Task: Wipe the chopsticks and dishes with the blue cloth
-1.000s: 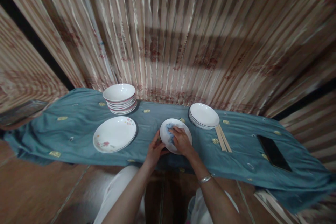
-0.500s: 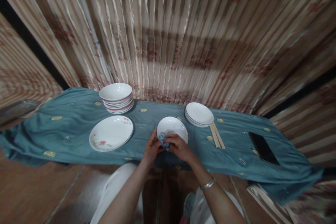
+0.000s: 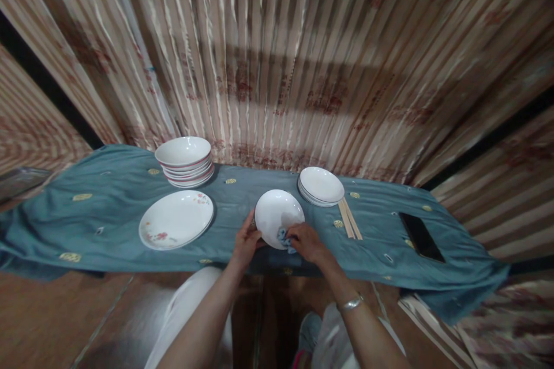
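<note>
A small white plate with a dark rim is held tilted over the front of the cloth-covered table. My left hand grips its left edge, thumb on top and fingers partly hidden beneath. In my right hand is a bunched blue cloth, pressed on the plate's lower right part. Just beyond to the right sits a stack of similar small plates. On the left lies a large oval plate with a flower pattern.
Behind the oval plate stands a stack of white bowls with pink rims. Wooden chopsticks lie beside the small plates, and a black phone rests farther right. A pleated curtain hangs behind the table.
My right hand has moved the blue cloth from the plate's lower left to its lower right. My left hand keeps its hold on the edge. The whole view has shifted slightly.
</note>
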Tool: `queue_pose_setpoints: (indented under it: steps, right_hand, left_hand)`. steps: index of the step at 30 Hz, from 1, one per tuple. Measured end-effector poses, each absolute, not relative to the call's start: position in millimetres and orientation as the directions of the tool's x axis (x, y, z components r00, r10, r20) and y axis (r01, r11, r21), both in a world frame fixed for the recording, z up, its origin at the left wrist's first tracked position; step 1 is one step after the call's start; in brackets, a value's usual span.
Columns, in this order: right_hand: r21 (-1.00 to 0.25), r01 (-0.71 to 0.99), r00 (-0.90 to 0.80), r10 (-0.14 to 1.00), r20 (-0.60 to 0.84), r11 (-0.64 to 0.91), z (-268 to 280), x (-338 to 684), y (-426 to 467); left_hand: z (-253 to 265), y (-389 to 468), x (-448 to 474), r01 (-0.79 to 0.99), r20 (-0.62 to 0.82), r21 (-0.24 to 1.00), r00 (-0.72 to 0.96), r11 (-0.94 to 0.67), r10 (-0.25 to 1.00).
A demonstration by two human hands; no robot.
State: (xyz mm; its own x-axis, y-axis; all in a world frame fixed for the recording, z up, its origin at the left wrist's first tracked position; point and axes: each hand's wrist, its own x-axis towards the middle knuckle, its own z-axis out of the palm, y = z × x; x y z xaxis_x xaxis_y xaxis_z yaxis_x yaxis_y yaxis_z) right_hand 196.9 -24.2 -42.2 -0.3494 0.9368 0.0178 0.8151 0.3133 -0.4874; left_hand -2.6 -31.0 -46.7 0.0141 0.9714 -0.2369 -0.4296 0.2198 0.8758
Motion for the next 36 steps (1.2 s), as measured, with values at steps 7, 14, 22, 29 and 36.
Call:
queue_pose_setpoints:
  steps: [7,14,22,29,36]
  right_hand:
    - [-0.351,0.910,-0.220,0.975,0.040,0.220,-40,196,-19]
    - [-0.207,0.961,-0.159,0.979,0.125,0.182,-50,196,-9]
    - [-0.126,0.968,-0.175,0.941,0.290,0.219,-65,200,3]
    - [-0.183,0.972,-0.071,0.923,0.379,0.149,-69,202,16]
    - [-0.264,0.957,-0.004,0.918,0.396,0.118,-66,198,29]
  left_hand:
    - [-44,-32,0,-0.427,-0.238,0.876,0.025,0.226,0.971]
    - [-44,-32,1,-0.440,-0.235,0.869,0.038,0.227,0.971]
    - [-40,-34,4,-0.442,-0.258,0.864,0.024,0.242,0.966]
    - [-35,-35,4,-0.431,-0.258,0.867,0.036,0.248,0.965]
    - [-38,-35,4,-0.418,-0.247,0.874,0.055,0.247,0.967]
